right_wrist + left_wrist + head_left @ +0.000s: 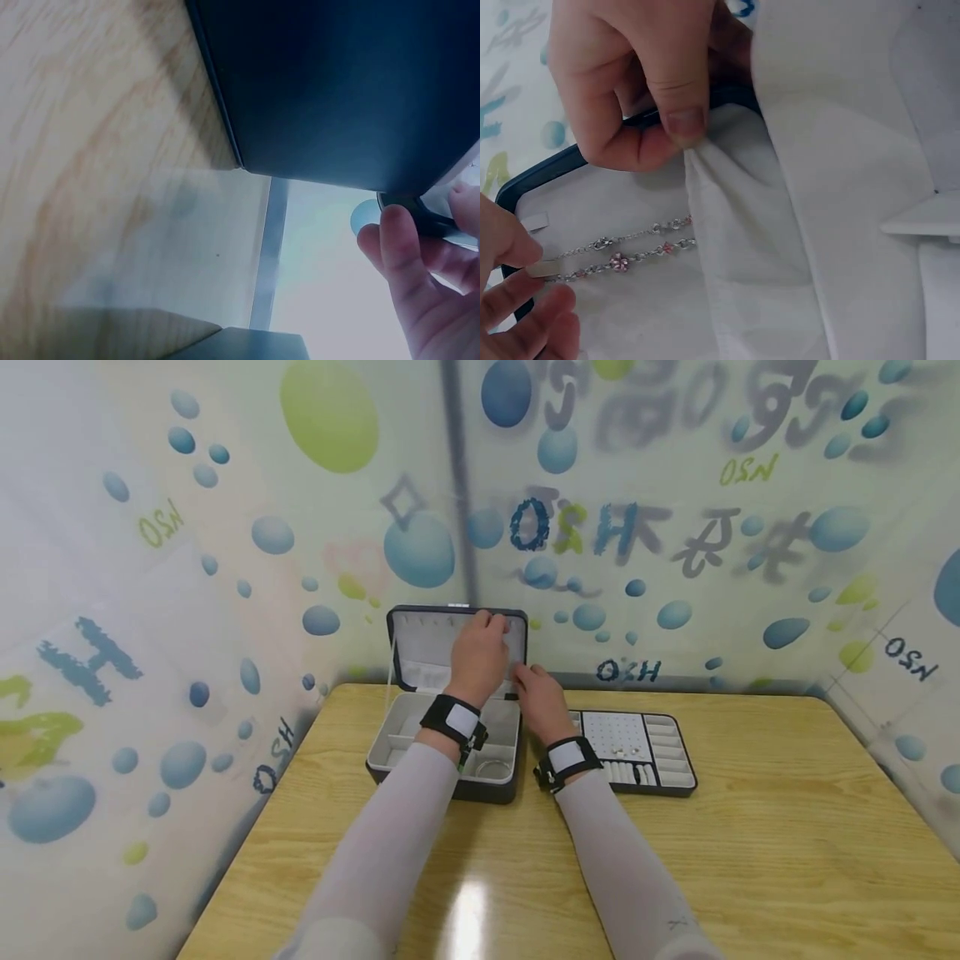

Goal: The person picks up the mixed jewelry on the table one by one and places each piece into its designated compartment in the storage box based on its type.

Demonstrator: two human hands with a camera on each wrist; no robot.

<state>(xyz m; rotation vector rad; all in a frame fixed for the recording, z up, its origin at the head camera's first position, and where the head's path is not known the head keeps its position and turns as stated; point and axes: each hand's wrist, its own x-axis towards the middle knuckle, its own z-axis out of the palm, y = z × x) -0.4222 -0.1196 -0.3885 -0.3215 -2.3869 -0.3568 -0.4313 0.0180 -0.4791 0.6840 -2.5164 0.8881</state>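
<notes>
A dark jewelry box (487,790) stands with its lid (457,609) raised and pale lining showing. In front of the lid's upper right part is my left hand (480,652). Its fingers pinch the top end of a silver bracelet (619,261) with pink flowers, at a small pale tab (544,268). The bracelet's two strands run down into the fabric pocket (750,247) of the lid, and their lower ends are hidden. At the lid's right edge, my right hand (542,700) pinches the pocket's gathered rim between thumb and finger, pulling it outward.
To the right of the box lies a divided jewelry tray (673,792) with small earrings and ring rolls. A round bangle (493,769) sits in the box's front right compartment. The wooden table (780,793) meets a patterned curtain (645,577) behind.
</notes>
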